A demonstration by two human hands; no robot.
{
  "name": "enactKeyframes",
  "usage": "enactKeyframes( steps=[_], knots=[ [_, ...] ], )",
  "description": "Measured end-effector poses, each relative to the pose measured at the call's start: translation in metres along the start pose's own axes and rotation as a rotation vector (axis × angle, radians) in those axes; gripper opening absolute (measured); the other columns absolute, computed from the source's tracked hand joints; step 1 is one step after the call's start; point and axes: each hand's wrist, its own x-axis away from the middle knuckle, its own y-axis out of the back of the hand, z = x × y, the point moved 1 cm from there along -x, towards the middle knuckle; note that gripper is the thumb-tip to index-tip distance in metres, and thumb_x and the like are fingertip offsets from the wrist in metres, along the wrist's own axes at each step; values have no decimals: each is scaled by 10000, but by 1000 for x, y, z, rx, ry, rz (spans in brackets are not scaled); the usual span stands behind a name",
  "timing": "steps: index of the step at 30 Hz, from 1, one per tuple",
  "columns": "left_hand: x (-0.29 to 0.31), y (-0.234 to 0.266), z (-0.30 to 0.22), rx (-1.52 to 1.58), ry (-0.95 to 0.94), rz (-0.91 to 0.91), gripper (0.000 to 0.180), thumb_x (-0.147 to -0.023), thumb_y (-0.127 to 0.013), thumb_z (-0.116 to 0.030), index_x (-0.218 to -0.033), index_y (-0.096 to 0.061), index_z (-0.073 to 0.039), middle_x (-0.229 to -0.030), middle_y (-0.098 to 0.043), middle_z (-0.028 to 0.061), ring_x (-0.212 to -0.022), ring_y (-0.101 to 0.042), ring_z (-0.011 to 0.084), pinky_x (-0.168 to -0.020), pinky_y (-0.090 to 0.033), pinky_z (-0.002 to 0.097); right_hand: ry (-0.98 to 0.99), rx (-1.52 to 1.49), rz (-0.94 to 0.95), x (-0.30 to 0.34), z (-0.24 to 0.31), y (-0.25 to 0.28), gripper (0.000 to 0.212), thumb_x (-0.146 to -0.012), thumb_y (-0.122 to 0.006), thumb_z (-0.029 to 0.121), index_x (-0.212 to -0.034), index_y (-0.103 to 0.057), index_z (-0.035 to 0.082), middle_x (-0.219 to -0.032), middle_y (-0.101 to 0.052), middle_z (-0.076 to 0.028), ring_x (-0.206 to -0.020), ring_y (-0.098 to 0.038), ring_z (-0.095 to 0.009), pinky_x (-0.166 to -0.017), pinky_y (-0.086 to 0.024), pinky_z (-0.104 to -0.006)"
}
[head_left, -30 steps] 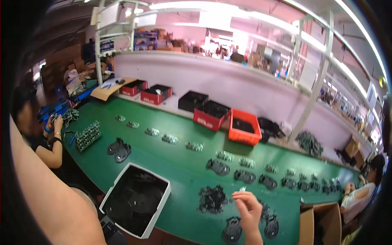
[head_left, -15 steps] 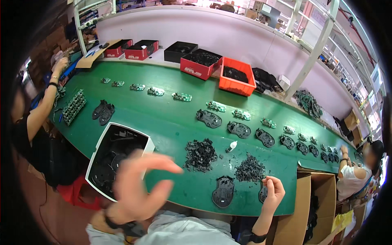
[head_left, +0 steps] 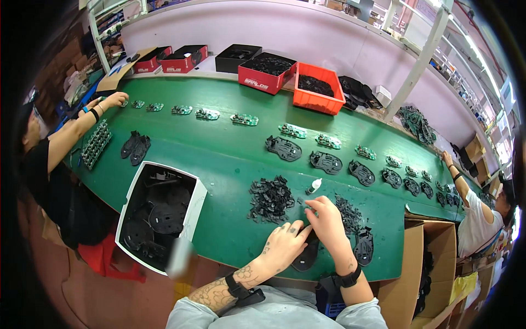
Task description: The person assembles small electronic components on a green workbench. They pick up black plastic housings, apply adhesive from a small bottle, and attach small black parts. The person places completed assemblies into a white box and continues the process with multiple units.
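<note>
My left hand (head_left: 286, 245) is bent over the far end of a black mouse base shell (head_left: 305, 259) near the table's front edge. Its fingers are closed at the shell and cover much of it. Just beyond, my right hand (head_left: 324, 219) is pinched, fingertips close to the left hand's; whatever it grips is too small to make out. A second mouse base shell (head_left: 364, 248) lies right of my right wrist. Loose small black plastic parts form one heap (head_left: 271, 200) left of the hands and another heap (head_left: 349, 214) partly behind the right hand.
A white box (head_left: 198, 200) of black shells stands at left, a blurred pale shape over its near corner. Beyond my hands is a small white bottle (head_left: 314, 185). Green circuit boards (head_left: 244, 119) and shells (head_left: 283, 148) line the table. Co-workers sit at both sides; an orange crate (head_left: 319, 103) stands behind.
My left hand came from above the white box to the near mouse shell. The right hand moved left from the other shell to meet it. The left co-worker's arm reached toward the boards.
</note>
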Motion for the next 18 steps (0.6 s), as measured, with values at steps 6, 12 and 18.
enactKeyframes(
  steps=[6, 12, 18],
  knots=[
    [25, 28, 14, 16, 151, 72, 406, -805, -728, -228, -1172, -623, -89, -1012, -560, 84, -962, -562, 278, -832, -478, 402, 107, 87, -7, -18, -11, -19, 194, -779, -710, 43, -962, -674, -8, -966, -611, -142, -957, -602, -330, -858, -499, -412],
    [27, 22, 22, 64, 158, -63, 404, -798, -746, -275, -1139, -627, -94, -1034, -578, 85, -995, -566, 282, -845, -480, 404, 218, 158, -41, -29, -15, -28, 89, -781, -691, 43, -845, -652, -5, -886, -608, -135, -895, -609, -323, -815, -511, -403],
    [15, 22, 24, 355, 260, 3, 359, -830, -739, -250, -1105, -608, -59, -1007, -632, 90, -869, -630, 259, -802, -515, 360, 363, 272, -112, -41, -23, -37, 153, -770, -666, 38, -877, -560, 10, -860, -546, -139, -808, -582, -323, -756, -508, -402]
  ],
)
